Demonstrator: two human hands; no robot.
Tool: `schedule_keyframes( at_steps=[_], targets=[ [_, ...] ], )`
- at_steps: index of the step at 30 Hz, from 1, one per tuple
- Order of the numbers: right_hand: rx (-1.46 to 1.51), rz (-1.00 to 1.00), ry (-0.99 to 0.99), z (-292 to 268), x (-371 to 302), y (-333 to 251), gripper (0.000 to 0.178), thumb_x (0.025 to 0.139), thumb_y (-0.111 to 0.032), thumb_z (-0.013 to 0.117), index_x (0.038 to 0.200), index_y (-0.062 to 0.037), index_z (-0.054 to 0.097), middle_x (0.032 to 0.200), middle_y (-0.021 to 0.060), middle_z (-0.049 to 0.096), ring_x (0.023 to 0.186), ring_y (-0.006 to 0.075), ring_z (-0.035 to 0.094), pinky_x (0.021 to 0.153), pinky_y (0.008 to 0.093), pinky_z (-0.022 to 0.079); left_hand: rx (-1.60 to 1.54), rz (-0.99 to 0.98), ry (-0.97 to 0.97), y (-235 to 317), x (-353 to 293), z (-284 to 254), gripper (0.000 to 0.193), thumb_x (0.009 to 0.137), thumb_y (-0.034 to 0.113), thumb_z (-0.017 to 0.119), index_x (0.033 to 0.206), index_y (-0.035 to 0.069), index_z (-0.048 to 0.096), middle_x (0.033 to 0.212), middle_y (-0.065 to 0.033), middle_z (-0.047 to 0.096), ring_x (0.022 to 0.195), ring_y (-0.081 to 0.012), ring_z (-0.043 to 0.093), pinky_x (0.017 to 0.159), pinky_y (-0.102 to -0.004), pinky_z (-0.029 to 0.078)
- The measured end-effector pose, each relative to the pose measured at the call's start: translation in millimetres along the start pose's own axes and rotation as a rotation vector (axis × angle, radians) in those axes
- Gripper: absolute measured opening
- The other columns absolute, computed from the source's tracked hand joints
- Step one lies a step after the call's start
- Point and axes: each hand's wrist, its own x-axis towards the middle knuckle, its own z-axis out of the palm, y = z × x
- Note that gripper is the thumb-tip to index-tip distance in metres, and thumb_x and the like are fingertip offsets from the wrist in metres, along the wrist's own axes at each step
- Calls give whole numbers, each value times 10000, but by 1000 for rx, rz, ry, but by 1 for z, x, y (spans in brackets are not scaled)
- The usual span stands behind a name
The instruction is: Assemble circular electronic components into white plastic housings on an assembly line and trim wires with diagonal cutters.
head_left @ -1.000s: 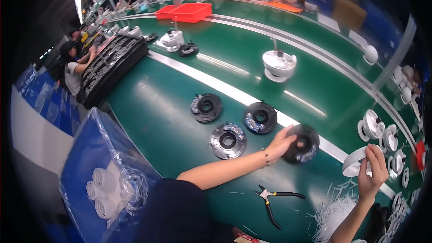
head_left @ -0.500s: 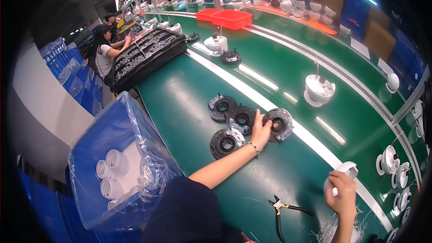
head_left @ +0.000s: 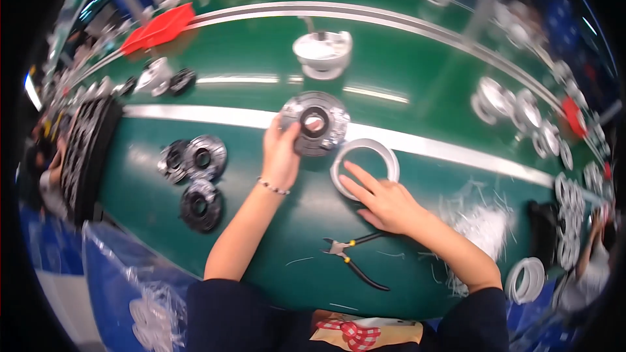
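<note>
My left hand (head_left: 282, 158) grips a round black disc (head_left: 333, 109) with a hole in its middle, raised above the table near the white stripe. Clear plastic-like bits sit on the disc's edge. Beside it, a white ring (head_left: 392, 156) rests on the green surface. Over the ring's near side spreads my right hand (head_left: 389, 205), fingers stretched out and apart, two of them across the ring's opening. Whether they press on it I cannot tell. Just below lies a pair of cutting pliers (head_left: 338, 248) with black and yellow handles, jaws apart.
More black discs (head_left: 203, 151) lie together at left. White clippings (head_left: 484, 231) are heaped at right, near white rings (head_left: 527, 280). A white lamp-like housing (head_left: 323, 52) stands beyond the stripe. Black trays (head_left: 98, 156) and a plastic-lined blue bin (head_left: 117, 274) flank the left side.
The view has swung right. My left hand has lifted a black disc away from the others. My right hand, earlier around a white part at the right, now reaches over the white ring in front.
</note>
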Motion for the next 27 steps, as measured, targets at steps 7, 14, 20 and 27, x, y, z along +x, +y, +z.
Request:
schedule_keyframes(
  at_steps=[7, 14, 20, 27],
  targets=[
    [-69, 371, 89, 7, 9, 22, 1144, 476, -447, 768, 1335, -12, 151, 1313, 272, 211, 1206, 449, 228, 960, 626, 129, 17, -19, -84, -29, 2, 13, 352, 868, -8, 406, 1213, 11, 338, 1154, -105, 471, 1045, -189, 497, 848, -319, 452],
    [705, 648, 706, -7, 14, 35, 1192, 461, -341, 826, 1317, 58, 99, 1210, 216, 338, 1128, 303, 383, 937, 403, 332, 81, 113, -51, -32, -13, 6, 396, 849, -64, 383, 1227, 1, 286, 1184, -119, 428, 1083, -182, 458, 902, -303, 402],
    [617, 464, 707, 17, 36, 19, 1133, 524, -207, 827, 1339, 15, 72, 1291, 193, 276, 1175, 276, 353, 952, 359, 334, 106, 18, -283, -61, -37, 20, 599, 748, -81, 493, 1286, 34, 257, 1229, -79, 410, 1139, -171, 404, 959, -289, 324],
    [388, 320, 610, -10, 39, -6, 1194, 442, -341, 838, 1329, 32, 130, 1296, 233, 244, 1202, 344, 296, 986, 406, 284, -497, -506, -417, -13, -19, 21, 726, 833, 606, 286, 1237, 10, 383, 1218, -171, 447, 1107, -297, 458, 946, -430, 375]
  ],
)
